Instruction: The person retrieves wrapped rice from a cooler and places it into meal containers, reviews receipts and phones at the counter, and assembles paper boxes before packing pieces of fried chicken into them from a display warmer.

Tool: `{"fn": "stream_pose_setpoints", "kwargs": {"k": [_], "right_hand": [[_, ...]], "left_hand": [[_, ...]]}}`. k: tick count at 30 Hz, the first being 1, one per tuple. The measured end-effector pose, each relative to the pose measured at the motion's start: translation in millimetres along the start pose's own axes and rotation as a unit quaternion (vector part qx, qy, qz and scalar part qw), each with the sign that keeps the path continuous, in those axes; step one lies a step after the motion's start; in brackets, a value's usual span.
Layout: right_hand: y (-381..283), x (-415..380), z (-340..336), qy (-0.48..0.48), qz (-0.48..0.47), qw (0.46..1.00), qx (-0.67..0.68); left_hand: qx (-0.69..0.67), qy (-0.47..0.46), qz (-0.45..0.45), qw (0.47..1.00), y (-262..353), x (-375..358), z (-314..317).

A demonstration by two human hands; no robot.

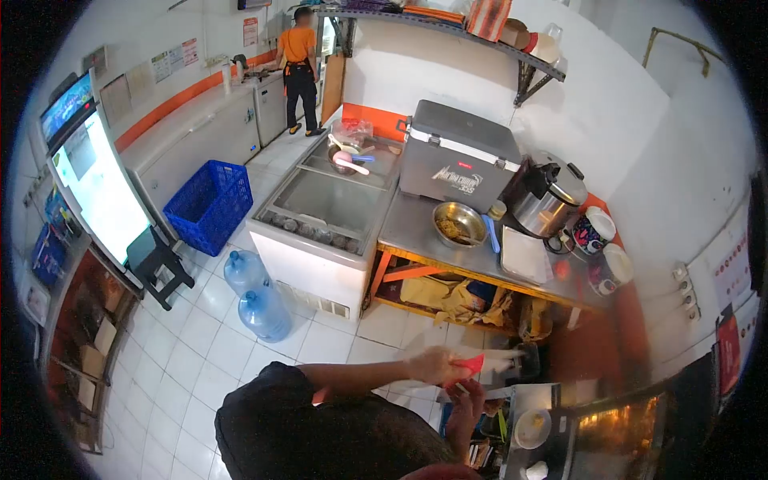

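Note:
My left hand (434, 366) reaches across from the left, smeared by motion. Its fingers are closed on a small pinkish-red thing (470, 365) whose kind I cannot make out. Pale blurred streaks stretch from it to the right. Just below, my right hand (466, 402) has bent fingers that seem to pinch the lower edge of the same red thing. Both hands are above the floor gap between the steel table (408, 232) and a lower counter. On that counter a white bowl (533, 429) sits near a lit glass case (616, 436).
The table holds a grey cooler box (460, 152), a steel bowl (459, 224) with food, a steel cooker (548, 196) and a white tray (524, 256). Left are a glass-top freezer (320, 200), blue water bottles (264, 314) and a blue crate (210, 206). A person (299, 72) stands at the back.

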State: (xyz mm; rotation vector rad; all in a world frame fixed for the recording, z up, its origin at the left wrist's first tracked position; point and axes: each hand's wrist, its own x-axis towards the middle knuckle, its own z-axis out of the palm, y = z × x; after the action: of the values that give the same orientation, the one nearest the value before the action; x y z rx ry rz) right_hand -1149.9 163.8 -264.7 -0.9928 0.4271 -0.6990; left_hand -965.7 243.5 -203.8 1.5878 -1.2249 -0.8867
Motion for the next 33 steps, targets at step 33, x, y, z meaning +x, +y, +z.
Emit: {"fn": "stream_pose_setpoints", "kwargs": {"k": [33], "right_hand": [[-32,-172,-14,0.551,-0.18,0.669,-0.466]], "left_hand": [[0.075,-0.508,0.159,0.843,61,-6,143]]}}
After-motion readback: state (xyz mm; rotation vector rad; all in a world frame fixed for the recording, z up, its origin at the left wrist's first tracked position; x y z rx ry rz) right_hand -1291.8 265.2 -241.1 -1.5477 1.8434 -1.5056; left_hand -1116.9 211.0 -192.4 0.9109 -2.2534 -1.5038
